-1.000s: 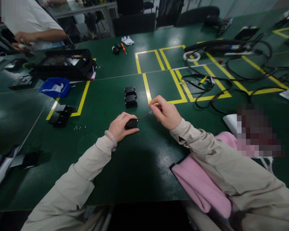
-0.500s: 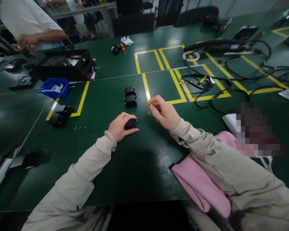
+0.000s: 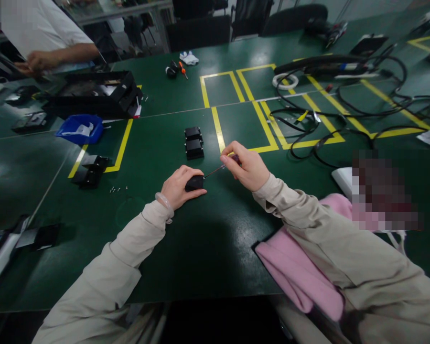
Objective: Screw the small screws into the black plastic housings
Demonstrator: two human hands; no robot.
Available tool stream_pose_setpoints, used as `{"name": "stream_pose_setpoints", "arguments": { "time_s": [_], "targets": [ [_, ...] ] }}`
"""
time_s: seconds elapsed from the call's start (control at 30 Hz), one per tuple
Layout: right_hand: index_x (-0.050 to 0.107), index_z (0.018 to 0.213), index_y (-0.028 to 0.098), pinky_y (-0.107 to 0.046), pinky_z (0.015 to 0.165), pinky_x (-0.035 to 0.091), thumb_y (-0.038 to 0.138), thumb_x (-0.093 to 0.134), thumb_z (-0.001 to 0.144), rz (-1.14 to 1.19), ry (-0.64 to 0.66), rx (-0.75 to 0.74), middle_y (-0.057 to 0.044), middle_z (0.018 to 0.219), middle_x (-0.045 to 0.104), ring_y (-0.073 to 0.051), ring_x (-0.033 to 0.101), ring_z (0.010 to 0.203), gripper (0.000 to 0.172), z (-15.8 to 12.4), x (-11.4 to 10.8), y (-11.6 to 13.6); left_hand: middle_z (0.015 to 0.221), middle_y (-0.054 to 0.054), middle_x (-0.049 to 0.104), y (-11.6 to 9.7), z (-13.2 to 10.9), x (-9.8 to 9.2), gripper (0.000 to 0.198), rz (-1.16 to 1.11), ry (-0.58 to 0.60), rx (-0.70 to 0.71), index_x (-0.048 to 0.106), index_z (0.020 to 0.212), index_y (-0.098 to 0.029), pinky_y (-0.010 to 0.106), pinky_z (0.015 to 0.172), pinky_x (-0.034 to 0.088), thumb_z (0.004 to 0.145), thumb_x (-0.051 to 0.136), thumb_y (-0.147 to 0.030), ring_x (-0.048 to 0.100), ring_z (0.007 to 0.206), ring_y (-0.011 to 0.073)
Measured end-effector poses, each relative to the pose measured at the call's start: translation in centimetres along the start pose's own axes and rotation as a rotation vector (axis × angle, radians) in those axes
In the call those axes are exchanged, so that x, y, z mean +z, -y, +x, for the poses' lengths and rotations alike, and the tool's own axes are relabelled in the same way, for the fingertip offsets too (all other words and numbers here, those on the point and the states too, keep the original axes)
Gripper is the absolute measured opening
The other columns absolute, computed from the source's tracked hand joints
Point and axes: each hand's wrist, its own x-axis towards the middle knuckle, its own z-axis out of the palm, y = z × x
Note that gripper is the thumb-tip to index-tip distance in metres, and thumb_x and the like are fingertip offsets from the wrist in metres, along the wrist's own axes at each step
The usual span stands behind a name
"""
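Note:
My left hand [image 3: 179, 188] is closed around a small black box [image 3: 195, 183], thumb on the near side and fingers over the far side. In my right hand [image 3: 246, 166] is a screwdriver [image 3: 220, 168], its dark red handle mostly covered by my fingers. The thin shaft slants down to the left, and its tip meets the right end of the box, at a small bright spot that looks like a screw head. Beyond my hands stand two similar black boxes [image 3: 194, 148] side by side. Several small screws [image 3: 118, 189] lie left of my left hand.
More black boxes [image 3: 91, 171] and a blue tray [image 3: 80, 129] are on the left, before a large black case [image 3: 93, 93]. Black cables [image 3: 318, 117] sprawl at the right. A pink cloth [image 3: 297, 267] lies under my right forearm. Across the table another person's hand [image 3: 43, 61] shows.
The fingers of my right hand have shifted slightly on the screwdriver handle. My left hand and the box stay in place. The whole view has moved very slightly.

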Motion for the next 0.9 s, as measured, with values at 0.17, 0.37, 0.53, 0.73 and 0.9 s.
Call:
{"name": "stream_pose_setpoints", "arguments": {
  "time_s": [0.17, 0.37, 0.53, 0.73, 0.9],
  "targets": [
    [0.048, 0.094, 0.021, -0.025, 0.062, 0.037, 0.025, 0.043, 0.096, 0.013, -0.002, -0.030, 0.006, 0.065, 0.050, -0.009, 0.049, 0.056, 0.006, -0.03, 0.02, 0.00, 0.109, 0.006, 0.062, 0.04, -0.02, -0.02, 0.039, 0.002, 0.003, 0.011, 0.061, 0.116, -0.022, 0.037, 0.090, 0.051, 0.085, 0.074, -0.042, 0.062, 0.102, 0.0235],
    [0.047, 0.089, 0.021, -0.025, 0.063, 0.038, 0.035, 0.047, 0.097, 0.021, -0.007, -0.014, 0.005, 0.066, 0.051, -0.009, 0.050, 0.057, 0.016, 0.02, 0.14, -0.15, 0.108, 0.007, 0.062, 0.15, -0.05, 0.10, 0.040, -0.004, -0.013, 0.024, 0.062, 0.116, -0.021, 0.037, 0.089, 0.051, 0.084, 0.075, -0.041, 0.062, 0.101, 0.0232],
    [0.048, 0.098, 0.020, -0.025, 0.064, 0.038, 0.023, 0.043, 0.095, 0.022, -0.009, -0.035, 0.005, 0.069, 0.050, -0.009, 0.050, 0.059, 0.006, 0.02, 0.13, -0.10, 0.109, 0.006, 0.062, 0.12, -0.05, 0.07, 0.039, -0.001, -0.008, 0.012, 0.062, 0.115, -0.022, 0.036, 0.089, 0.051, 0.084, 0.075, -0.041, 0.062, 0.101, 0.0232],
    [0.047, 0.085, 0.021, -0.024, 0.061, 0.035, 0.035, 0.045, 0.097, 0.014, 0.004, -0.035, 0.006, 0.063, 0.049, -0.009, 0.046, 0.054, 0.019, 0.03, 0.08, -0.10, 0.108, 0.006, 0.062, 0.16, -0.06, 0.08, 0.039, 0.003, -0.011, 0.017, 0.062, 0.115, -0.022, 0.037, 0.089, 0.051, 0.084, 0.076, -0.041, 0.062, 0.101, 0.0232],
    [0.050, 0.099, 0.019, -0.025, 0.063, 0.036, 0.023, 0.041, 0.095, 0.001, -0.012, -0.028, 0.005, 0.066, 0.051, -0.009, 0.048, 0.056, 0.010, -0.06, 0.00, 0.12, 0.109, 0.007, 0.062, 0.25, -0.10, 0.12, 0.040, -0.003, -0.016, 0.029, 0.061, 0.116, -0.021, 0.037, 0.088, 0.051, 0.084, 0.075, -0.041, 0.062, 0.101, 0.0234]
  ]
}}
